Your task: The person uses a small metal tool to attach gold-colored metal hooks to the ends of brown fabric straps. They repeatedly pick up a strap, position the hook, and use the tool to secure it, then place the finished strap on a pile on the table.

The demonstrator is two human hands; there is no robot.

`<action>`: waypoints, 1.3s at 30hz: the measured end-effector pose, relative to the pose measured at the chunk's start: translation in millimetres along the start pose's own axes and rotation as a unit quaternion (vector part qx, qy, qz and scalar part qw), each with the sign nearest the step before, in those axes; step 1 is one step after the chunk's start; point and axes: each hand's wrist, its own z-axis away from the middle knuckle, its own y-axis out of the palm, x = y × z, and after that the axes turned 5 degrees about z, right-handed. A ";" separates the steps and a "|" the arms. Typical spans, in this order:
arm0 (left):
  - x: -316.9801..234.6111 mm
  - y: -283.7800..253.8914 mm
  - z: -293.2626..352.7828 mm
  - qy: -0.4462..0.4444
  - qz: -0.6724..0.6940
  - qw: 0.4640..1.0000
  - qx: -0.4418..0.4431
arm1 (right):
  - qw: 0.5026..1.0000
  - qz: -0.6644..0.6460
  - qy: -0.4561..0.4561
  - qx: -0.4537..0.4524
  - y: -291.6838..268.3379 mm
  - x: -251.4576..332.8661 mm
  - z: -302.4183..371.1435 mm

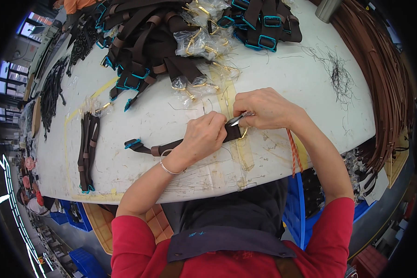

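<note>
A dark brown webbing strap [169,147] lies across the white table in front of me. It has a blue-covered buckle [133,143] at its left end and a gold metal ring or hook [244,133] at its right. My left hand [203,133] is closed over the strap near the gold end, pressing it to the table. In my right hand [268,109] is a small pair of thread snips [236,121], gripped with curled fingers. The blades reach the strap's edge beside my left fingertips. Part of the snips is hidden by my fingers.
A large heap of dark straps [146,41] fills the far middle, with plastic-wrapped gold hardware [204,41]. Finished-looking straps [88,148] lie at left. Loose threads [340,76] and long brown strips [370,55] are at right. An orange cord [293,153] hangs over the near edge.
</note>
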 end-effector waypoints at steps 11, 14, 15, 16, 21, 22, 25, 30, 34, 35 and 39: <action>1.2 0.7 0.5 0.007 -0.006 1.000 -0.001 | 0.999 -0.017 0.018 0.029 -0.3 -0.9 -1.3; 1.1 0.1 0.8 0.004 0.005 1.000 -0.004 | 0.999 -0.031 0.021 0.021 0.7 -1.6 -0.4; 1.6 -0.2 0.4 0.005 0.013 1.000 -0.006 | 0.999 -0.032 0.020 0.016 1.8 -2.1 0.3; 2.0 -0.6 0.1 0.006 0.020 1.000 -0.008 | 0.999 -0.033 0.018 0.010 3.3 -2.8 1.0; -4.3 -12.7 -4.9 -0.032 0.032 0.997 0.061 | 0.999 -0.024 0.022 -0.007 4.8 0.0 5.0; -9.1 -15.8 -8.4 -0.041 0.026 0.995 0.086 | 0.999 -0.024 0.023 -0.013 7.2 -1.3 6.0; -20.7 -20.8 -14.7 -0.093 -0.023 0.987 0.128 | 0.999 -0.013 0.035 -0.014 6.3 1.8 8.0; -22.1 -30.4 -19.4 -0.137 -0.005 0.971 0.196 | 0.998 -0.003 0.057 -0.015 5.6 5.8 9.6; -32.8 -23.0 -16.6 -0.089 -0.140 0.963 0.211 | 0.997 0.006 0.068 -0.028 7.5 7.8 13.2; -35.1 -19.3 -14.1 -0.074 -0.165 0.962 0.206 | 0.997 0.010 0.068 -0.035 8.8 7.2 14.1; -36.8 -7.1 -3.7 -0.021 -0.248 0.952 0.176 | 0.997 0.010 0.068 -0.040 9.7 10.6 17.0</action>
